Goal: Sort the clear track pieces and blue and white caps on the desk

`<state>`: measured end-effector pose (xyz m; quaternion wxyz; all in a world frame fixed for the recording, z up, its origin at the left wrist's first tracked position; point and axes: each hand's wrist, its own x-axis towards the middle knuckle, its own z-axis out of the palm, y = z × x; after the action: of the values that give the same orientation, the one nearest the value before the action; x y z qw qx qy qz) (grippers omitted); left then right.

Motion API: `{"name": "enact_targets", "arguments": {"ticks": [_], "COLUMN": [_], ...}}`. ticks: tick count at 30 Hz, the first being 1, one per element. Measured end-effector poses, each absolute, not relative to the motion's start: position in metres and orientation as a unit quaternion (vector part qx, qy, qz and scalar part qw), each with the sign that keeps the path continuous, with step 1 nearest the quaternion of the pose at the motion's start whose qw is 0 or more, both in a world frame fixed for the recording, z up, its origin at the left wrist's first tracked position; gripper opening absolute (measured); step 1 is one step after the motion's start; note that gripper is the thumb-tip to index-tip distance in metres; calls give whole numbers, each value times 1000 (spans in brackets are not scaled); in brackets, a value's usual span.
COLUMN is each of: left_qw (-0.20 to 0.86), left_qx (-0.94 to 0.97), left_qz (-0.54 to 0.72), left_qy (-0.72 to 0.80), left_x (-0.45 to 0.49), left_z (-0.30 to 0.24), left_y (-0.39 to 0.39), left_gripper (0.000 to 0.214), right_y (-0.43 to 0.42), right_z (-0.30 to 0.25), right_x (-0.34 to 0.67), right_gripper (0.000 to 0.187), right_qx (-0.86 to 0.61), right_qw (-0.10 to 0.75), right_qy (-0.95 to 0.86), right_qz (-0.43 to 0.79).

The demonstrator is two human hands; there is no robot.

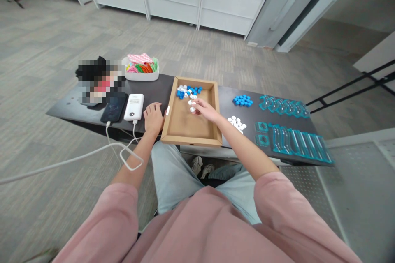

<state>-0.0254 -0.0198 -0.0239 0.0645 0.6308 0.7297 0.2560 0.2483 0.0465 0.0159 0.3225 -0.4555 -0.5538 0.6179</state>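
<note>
A cardboard tray (179, 129) lies on the dark table (154, 86) in front of me. At its far end sits a heap of small blue and white pieces (187, 91). My right hand (206, 110) reaches into the tray, fingers pinched on a small white piece (192, 109) at the edge of the heap. My left hand (153, 117) rests flat on the table just left of the tray, fingers stretched out, holding nothing.
Right of the tray lie a blue pile (242, 100), a white pile (237, 123) and rows of teal curved parts (293, 137). A phone (114, 108), a white power bank (134, 107) with cables, and a white bin (142, 68) of colourful items stand left.
</note>
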Motion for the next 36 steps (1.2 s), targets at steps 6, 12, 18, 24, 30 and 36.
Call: {"name": "enact_targets", "arguments": {"ticks": [6,12,18,24,30,36], "left_qw": [62,60,60,53,58,78], "left_qx": [632,631,632,630,628,623], "left_qz": [253,248,246,264,259,269], "left_qy": [730,732,732,728,732,731], "left_x": [-26,-26,-26,-26,-25,-27], "left_z": [-24,-23,-23,-24,-23,-23], "left_y": [-19,-19,-20,-20,-20,-20], "left_gripper": [48,48,47,43,42,44], "right_y": [43,40,35,32,34,32], "right_z": [14,13,11,16,39,57], "right_x": [255,256,256,261,290,367], "right_gripper": [40,47,50,48,45,56], "right_qx": [-443,-434,-424,-429,-434,-475], "right_qw": [339,342,349,352,388,431], "right_qy": [-563,-571,-576,-608,-662,-644], "right_qz": [610,608,605,568,472,417]}}
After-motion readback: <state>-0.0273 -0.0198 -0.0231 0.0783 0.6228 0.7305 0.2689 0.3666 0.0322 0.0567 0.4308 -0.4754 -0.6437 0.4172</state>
